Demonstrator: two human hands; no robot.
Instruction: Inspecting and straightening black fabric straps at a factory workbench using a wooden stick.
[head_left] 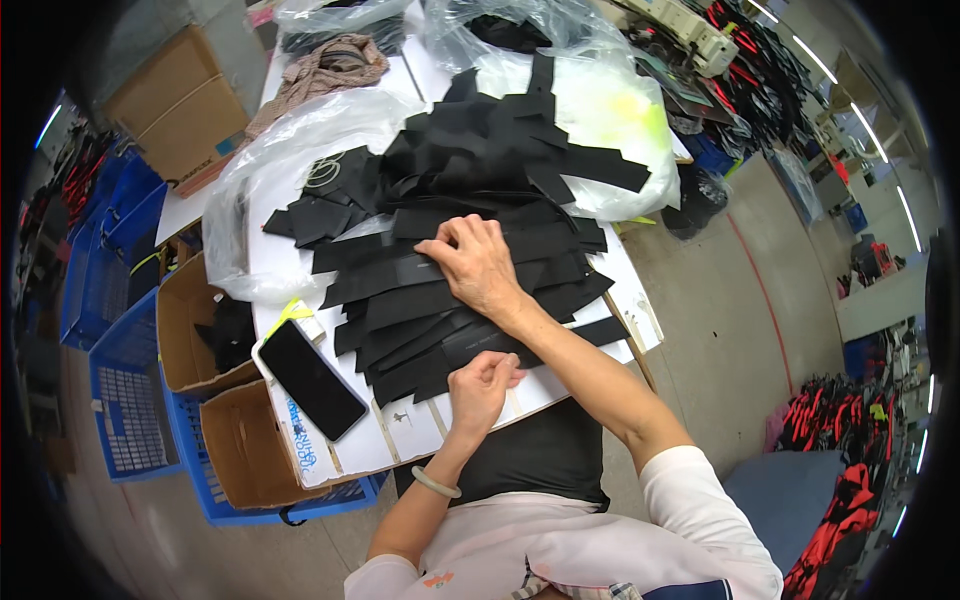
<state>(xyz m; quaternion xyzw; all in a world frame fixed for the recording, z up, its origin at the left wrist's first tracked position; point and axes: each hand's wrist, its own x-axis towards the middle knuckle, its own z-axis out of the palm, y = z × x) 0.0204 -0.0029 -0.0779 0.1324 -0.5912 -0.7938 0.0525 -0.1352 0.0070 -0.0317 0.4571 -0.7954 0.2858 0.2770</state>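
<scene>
Many flat black fabric strips (pixel 400 305) lie overlapped in a pile on the white table. My right hand (pixel 480 268) reaches across them, thumb and fingers bent together at the edge of a black fabric strip in the upper part of the pile. At the near edge of the pile is my left hand (pixel 478 392), its fingertips pinched together beside a strip with faint print (pixel 470 345). Whatever may be between those fingertips is too small to tell. Behind the strips rises a heap of more black fabric pieces (pixel 470 150).
A black-screened phone (pixel 312 380) rests at the table's left front. Smaller black pieces (pixel 325 215) and clear plastic bags (pixel 235 235) lie farther back. Cardboard boxes (pixel 245 445) and blue crates (pixel 130 400) stand left of the table (pixel 640 310). A dark bag (pixel 700 200) is on the floor at right.
</scene>
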